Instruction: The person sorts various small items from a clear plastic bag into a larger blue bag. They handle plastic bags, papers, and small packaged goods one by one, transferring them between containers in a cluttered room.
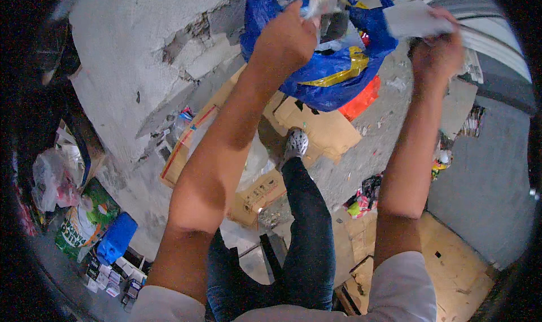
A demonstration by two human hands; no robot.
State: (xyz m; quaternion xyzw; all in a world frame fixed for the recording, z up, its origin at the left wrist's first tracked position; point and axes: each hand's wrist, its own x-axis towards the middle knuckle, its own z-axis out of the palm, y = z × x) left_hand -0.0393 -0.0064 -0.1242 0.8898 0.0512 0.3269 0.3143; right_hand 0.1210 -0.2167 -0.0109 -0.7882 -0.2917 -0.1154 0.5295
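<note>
A large blue plastic bag (333, 90) with a yellow stripe sits in front of me at the top, its mouth open and mixed items inside. My left hand (289, 34) is closed at the bag's left rim, gripping a piece of clear, crinkled plastic (324, 1) that is blurred by motion. To the right of the bag, my right hand (440, 51) is closed on a flat white piece (412, 20), like paper or thin card, which reaches back toward the rim. Blur hides the finer detail of both held things.
Flattened cardboard (316, 127) lies under the bag, beside an orange-red plastic piece (361, 99). A rough grey wall (130, 57) rises on the left. Lower left are a blue container (117, 237), a green sack (84, 220) and small boxes. Brown board (451, 260) covers the lower right.
</note>
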